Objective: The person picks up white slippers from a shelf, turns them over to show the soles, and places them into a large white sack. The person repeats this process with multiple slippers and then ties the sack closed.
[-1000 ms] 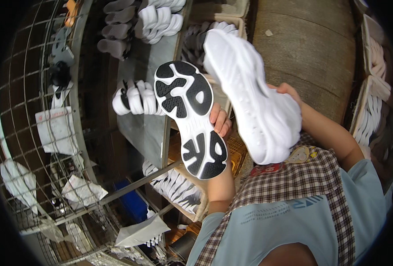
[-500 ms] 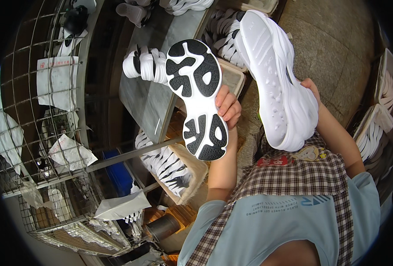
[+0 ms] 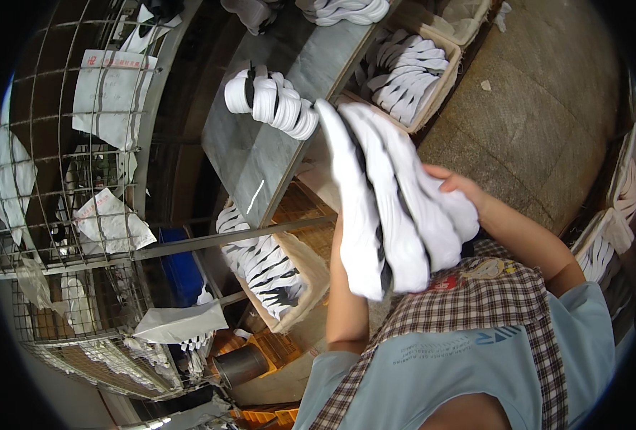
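Several white shoe soles [image 3: 389, 201] with black patches are held upright side by side in front of my apron, their edges facing up. My right hand [image 3: 457, 188] is closed on the right side of this bunch, with thumb and fingers partly showing. My left forearm [image 3: 348, 315] reaches up to the bunch's left side, but the left hand is hidden behind the soles, so its fingers cannot be seen. Just beyond the bunch, a row of similar soles [image 3: 271, 100] stands on the grey tabletop [image 3: 232, 161].
A bin of soles [image 3: 307, 290] stands below the table at the left, and another bin [image 3: 436, 89] is beyond it. Wire mesh racks [image 3: 53, 208] with papers line the left side. More bins of soles [image 3: 597, 258] are at the right edge. A blue crate [image 3: 182, 269] sits under a metal bar.
The separate soles in my two hands have come together into one bunch, turned edge-on. The left one no longer shows its black-and-white tread. My view has shifted slightly.
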{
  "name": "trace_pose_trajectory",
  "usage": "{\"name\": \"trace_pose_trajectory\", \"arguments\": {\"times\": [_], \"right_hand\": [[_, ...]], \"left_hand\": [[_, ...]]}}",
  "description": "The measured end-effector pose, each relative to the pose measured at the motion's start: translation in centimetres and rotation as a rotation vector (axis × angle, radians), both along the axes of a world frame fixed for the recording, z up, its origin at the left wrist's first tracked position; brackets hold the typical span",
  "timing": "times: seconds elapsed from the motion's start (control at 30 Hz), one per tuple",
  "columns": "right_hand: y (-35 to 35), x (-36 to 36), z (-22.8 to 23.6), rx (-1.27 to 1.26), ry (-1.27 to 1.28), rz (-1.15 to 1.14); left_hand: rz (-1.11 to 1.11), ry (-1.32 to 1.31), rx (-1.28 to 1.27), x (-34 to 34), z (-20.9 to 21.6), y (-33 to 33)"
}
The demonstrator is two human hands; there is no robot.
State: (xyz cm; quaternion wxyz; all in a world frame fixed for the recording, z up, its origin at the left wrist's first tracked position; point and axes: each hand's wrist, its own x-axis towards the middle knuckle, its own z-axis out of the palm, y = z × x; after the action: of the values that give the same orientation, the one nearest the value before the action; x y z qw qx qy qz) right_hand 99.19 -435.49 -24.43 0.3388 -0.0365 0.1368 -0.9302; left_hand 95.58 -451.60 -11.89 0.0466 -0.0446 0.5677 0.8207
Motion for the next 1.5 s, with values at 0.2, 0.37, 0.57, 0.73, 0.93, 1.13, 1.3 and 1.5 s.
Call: {"name": "trace_pose_trajectory", "arguments": {"times": [0.2,0.37,0.57,0.73,0.93,1.13,1.3,1.5], "right_hand": [[-8.6,-1.2,-0.8,0.031,-0.016,0.188],[-15.3,-5.6,1.5,-0.043,-0.106,0.387],[-21.8,-13.0,3.6,-0.245,-0.065,0.295],[-27.8,-20.2,3.3,-0.141,-0.232,0.114],[-29.3,-20.9,4.6,0.251,-0.656,0.09],[-25.5,-17.1,4.1,0.325,-0.44,0.202],[-28.7,-17.8,1.5,0.478,-0.179,-0.147],[-28.6,-19.7,-1.9,0.648,0.067,0.073]], "left_hand": [[0.309,-0.234,-0.169,1.0,3.9,-6.2],[0.42,-0.276,-0.057,3.0,2.0,-16.5],[0.429,-0.262,0.104,-3.9,1.6,-24.1],[0.355,-0.293,0.298,-12.5,2.1,-28.6],[0.163,-0.314,0.427,-17.3,0.9,-31.7],[0.134,-0.101,-0.085,-17.9,-2.4,-30.2],[0.138,-0.155,0.066,-19.5,-1.8,-30.6],[0.236,0.126,-0.553,-21.2,-1.4,-29.3]]}}
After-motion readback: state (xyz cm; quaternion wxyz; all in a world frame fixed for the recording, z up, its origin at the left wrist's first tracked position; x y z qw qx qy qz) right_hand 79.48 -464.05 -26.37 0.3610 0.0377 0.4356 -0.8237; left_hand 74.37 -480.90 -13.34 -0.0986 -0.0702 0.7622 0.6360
